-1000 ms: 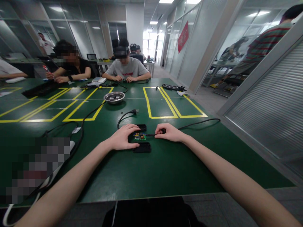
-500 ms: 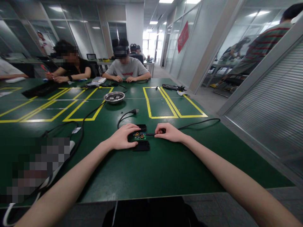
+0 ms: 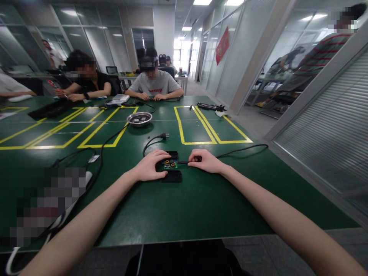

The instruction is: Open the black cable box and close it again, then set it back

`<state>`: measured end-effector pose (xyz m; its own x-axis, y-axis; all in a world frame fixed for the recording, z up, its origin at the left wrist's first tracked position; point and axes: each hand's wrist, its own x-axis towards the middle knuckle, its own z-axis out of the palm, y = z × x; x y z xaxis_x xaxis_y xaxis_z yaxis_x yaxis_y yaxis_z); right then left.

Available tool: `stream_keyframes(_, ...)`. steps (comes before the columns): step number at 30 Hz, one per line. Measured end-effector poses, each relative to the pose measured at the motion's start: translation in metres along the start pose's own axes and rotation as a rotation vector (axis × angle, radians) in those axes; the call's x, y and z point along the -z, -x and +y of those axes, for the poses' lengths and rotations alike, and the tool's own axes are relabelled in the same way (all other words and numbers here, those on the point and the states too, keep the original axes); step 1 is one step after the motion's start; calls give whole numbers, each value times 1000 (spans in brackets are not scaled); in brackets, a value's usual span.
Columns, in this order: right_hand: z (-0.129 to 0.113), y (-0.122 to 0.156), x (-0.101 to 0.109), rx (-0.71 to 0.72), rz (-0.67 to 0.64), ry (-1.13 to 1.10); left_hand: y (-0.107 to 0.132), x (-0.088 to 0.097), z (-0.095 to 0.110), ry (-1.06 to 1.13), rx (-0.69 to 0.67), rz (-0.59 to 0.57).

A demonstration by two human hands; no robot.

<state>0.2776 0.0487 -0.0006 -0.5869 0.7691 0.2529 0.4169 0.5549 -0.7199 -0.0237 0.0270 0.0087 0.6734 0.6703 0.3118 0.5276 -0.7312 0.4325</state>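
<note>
On the green table, a small green circuit board (image 3: 170,165) with copper-coloured coils lies between two black plastic case halves, an upper one (image 3: 173,155) and a lower one (image 3: 173,176). My left hand (image 3: 151,166) curves around their left end, fingertips at the upper half and thumb at the lower. Its palm side hides that end. My right hand (image 3: 202,161) pinches a black cable (image 3: 184,162) just right of the board, fingers curled. Beyond my left hand lies a black power plug (image 3: 164,135), its cord running back towards that hand.
A metal bowl (image 3: 139,119) with small metal parts stands ahead. Yellow tape (image 3: 198,143) marks rectangles on the table. A white power strip (image 3: 67,203), partly blurred, lies left with black cords. A black tripod-like object (image 3: 211,106) lies far right. Co-workers sit across the table.
Both hands keep nearly the same place and grip around the board and cable. The whole view has shifted very slightly.
</note>
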Motion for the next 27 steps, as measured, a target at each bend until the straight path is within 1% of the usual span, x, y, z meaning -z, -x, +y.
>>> stream_keyframes(2,-1,0,0,3,5,-2,0,2,1,15,-3,7)
stream_keyframes(4,-1,0,-1,3,3,-6,1,4,2,18,18,41)
stream_keyframes(6,-2,1,0,7,3,-9,2,8,1,-5,100,108)
stream_keyframes(8,-1,1,0,14,0,-11,2,12,-2,-11,216,149)
stream_keyframes(10,-1,1,0,23,2,-16,3,15,-6,50,290,106)
stream_keyframes(14,-1,1,-2,34,27,-44,3,20,-12,175,304,3)
stream_keyframes(17,-3,2,-3,-7,72,-108,3,28,-13,388,375,-40)
stream_keyframes(19,-5,2,-2,-51,70,-164,3,35,-12,529,434,-59)
stream_keyframes(23,-9,3,2,-102,-62,-315,5,48,-9,680,478,-201)
stream_keyframes(27,-13,4,6,-134,-179,-422,5,52,-4,732,474,-314)
